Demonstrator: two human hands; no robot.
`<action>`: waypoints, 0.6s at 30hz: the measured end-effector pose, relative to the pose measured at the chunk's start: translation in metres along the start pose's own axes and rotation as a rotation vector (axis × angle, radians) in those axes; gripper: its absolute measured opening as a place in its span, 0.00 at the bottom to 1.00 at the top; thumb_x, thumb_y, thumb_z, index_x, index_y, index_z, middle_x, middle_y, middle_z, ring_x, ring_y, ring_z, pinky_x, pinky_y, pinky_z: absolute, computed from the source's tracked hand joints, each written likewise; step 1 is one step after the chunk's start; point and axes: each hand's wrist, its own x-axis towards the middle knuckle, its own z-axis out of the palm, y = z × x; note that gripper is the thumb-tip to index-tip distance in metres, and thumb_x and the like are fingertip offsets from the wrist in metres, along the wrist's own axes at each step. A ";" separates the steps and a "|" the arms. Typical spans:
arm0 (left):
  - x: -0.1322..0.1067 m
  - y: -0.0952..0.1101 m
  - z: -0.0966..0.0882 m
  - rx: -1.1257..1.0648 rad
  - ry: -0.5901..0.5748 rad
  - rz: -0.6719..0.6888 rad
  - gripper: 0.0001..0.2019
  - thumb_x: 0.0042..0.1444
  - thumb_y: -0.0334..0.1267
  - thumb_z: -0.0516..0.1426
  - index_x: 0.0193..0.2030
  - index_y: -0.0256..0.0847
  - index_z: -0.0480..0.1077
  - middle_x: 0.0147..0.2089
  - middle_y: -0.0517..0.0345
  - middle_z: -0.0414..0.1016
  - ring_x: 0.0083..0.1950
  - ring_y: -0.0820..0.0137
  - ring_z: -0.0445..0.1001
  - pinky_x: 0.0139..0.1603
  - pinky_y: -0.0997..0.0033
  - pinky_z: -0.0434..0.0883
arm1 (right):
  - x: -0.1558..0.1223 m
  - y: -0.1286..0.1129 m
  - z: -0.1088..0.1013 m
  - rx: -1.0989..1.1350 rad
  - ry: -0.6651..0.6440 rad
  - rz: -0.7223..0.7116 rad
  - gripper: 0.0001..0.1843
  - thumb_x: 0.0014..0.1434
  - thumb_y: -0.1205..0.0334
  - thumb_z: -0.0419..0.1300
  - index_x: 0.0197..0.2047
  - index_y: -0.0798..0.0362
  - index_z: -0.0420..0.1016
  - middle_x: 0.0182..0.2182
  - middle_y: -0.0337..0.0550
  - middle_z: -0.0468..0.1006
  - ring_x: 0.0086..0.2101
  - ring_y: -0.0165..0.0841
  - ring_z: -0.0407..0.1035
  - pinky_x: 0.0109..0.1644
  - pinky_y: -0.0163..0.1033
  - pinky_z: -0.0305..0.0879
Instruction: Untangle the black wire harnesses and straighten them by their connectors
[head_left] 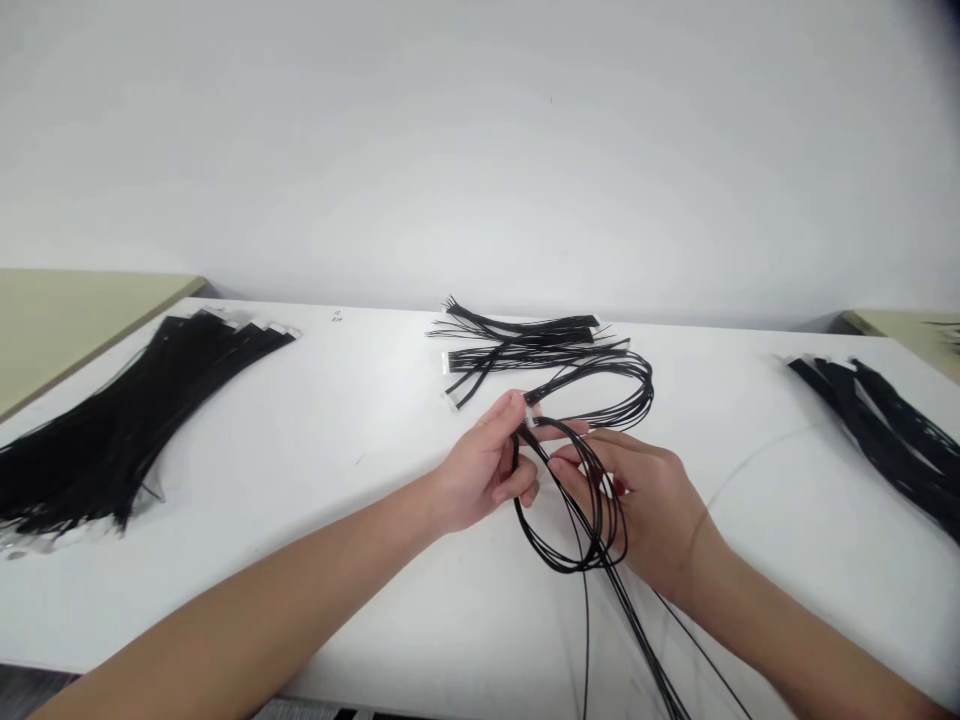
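Observation:
A looped black wire harness point(577, 568) with white connectors hangs between my hands above the table. My left hand point(499, 455) is closed on it, thumb pressed near a white connector point(529, 414). Wires curl round in loops below and behind the fingers, and several long strands trail down toward the table's front edge. From the right, my right hand point(634, 490) pinches some of the wires just beside the left fingers; its fingertips are partly covered by the loops. Just beyond the hands lies a small pile of black wire bundles point(525, 358) with white connectors.
A big stack of black wire bundles point(142, 420) lies on the left of the white table point(352, 560). More black bundles point(881, 435) rest at the right. A pale wall point(480, 150) rises behind, with yellowish surfaces point(67, 320) at either side.

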 end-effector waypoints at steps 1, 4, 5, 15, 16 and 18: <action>0.000 0.000 0.000 0.011 -0.001 -0.002 0.18 0.61 0.55 0.48 0.37 0.41 0.64 0.29 0.59 0.77 0.11 0.83 0.50 0.20 0.75 0.64 | 0.000 0.001 0.002 0.001 0.020 -0.014 0.08 0.60 0.61 0.55 0.34 0.47 0.76 0.38 0.41 0.79 0.30 0.31 0.72 0.24 0.33 0.63; 0.000 0.000 0.000 0.029 -0.003 0.004 0.18 0.61 0.55 0.48 0.38 0.41 0.65 0.34 0.58 0.78 0.11 0.84 0.51 0.20 0.74 0.64 | -0.001 0.003 0.005 -0.001 0.071 -0.069 0.06 0.60 0.63 0.56 0.37 0.48 0.75 0.40 0.43 0.79 0.32 0.33 0.74 0.25 0.33 0.65; -0.001 0.000 0.000 0.032 -0.006 0.007 0.18 0.61 0.55 0.48 0.38 0.41 0.65 0.35 0.57 0.78 0.11 0.84 0.51 0.20 0.74 0.65 | 0.000 0.004 0.006 -0.005 0.082 -0.087 0.06 0.60 0.63 0.56 0.37 0.48 0.75 0.40 0.43 0.79 0.32 0.33 0.74 0.25 0.33 0.65; -0.001 0.002 0.003 0.045 -0.004 0.049 0.13 0.63 0.51 0.47 0.36 0.43 0.56 0.41 0.63 0.76 0.10 0.85 0.54 0.19 0.75 0.65 | 0.003 -0.001 0.009 0.117 0.030 -0.002 0.07 0.62 0.64 0.51 0.39 0.50 0.69 0.34 0.42 0.76 0.28 0.30 0.70 0.27 0.34 0.65; 0.000 0.001 0.003 0.048 -0.006 0.052 0.13 0.63 0.51 0.47 0.36 0.43 0.57 0.40 0.64 0.75 0.10 0.85 0.55 0.19 0.75 0.66 | 0.004 -0.002 0.008 0.200 -0.007 0.040 0.07 0.62 0.63 0.51 0.40 0.50 0.70 0.32 0.41 0.75 0.27 0.30 0.69 0.27 0.33 0.65; 0.001 0.000 0.001 0.046 -0.010 0.054 0.13 0.63 0.51 0.47 0.36 0.43 0.57 0.37 0.65 0.75 0.10 0.84 0.55 0.20 0.74 0.66 | 0.006 -0.004 0.001 0.417 -0.115 0.163 0.08 0.62 0.58 0.53 0.41 0.50 0.70 0.27 0.39 0.73 0.25 0.29 0.66 0.26 0.33 0.64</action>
